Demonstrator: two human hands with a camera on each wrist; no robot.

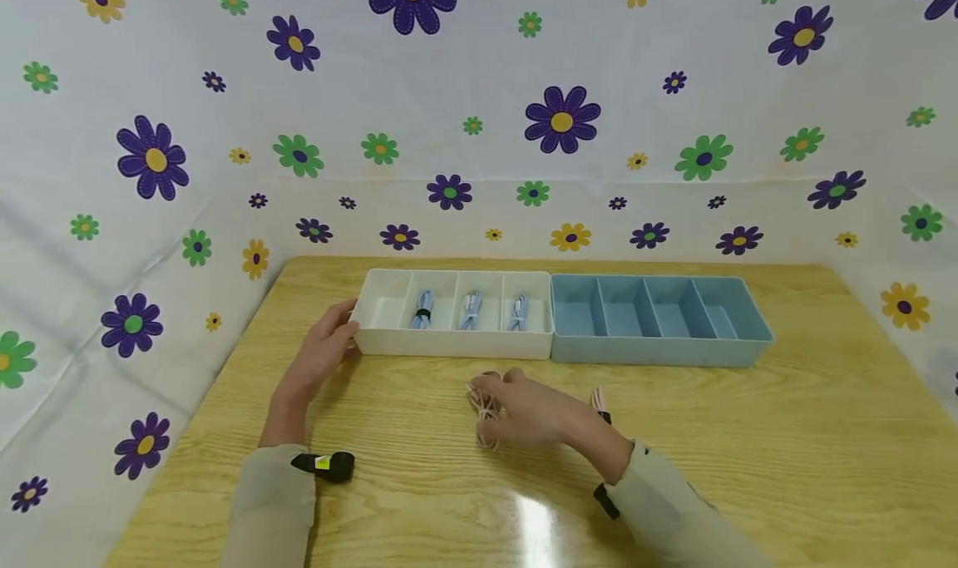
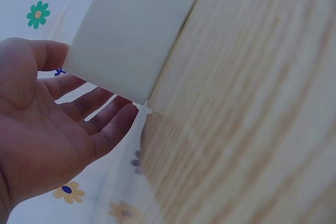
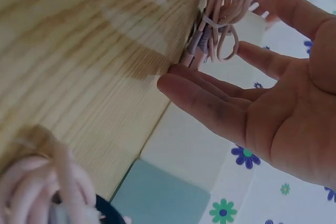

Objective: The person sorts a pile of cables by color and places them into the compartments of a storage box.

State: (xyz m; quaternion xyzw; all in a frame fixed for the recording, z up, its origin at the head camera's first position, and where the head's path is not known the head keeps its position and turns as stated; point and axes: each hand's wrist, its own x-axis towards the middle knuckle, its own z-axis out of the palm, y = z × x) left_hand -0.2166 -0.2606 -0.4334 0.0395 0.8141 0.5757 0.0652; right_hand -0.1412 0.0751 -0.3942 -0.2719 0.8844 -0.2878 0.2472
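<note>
My left hand (image 1: 324, 353) rests against the left end of a white four-compartment box (image 1: 456, 345); its relaxed fingers (image 2: 113, 124) lie along the end wall. Tied blue cables (image 1: 470, 310) lie in three of the box's compartments, and the leftmost one holds nothing. Over a tied pink cable bundle (image 1: 487, 443) in front of the box, my right hand (image 1: 542, 410) reaches with fingers spread. In the right wrist view the thumb and fingers stand around that bundle without gripping it. A second pink cable (image 1: 598, 398), with a black tie, lies partly hidden behind the right wrist.
A blue divided box (image 1: 659, 352) stands end to end with the white one, its compartments bare. Both are on a wooden table (image 1: 816, 435). Flower-patterned white cloth (image 1: 479, 69) hangs behind and at the sides.
</note>
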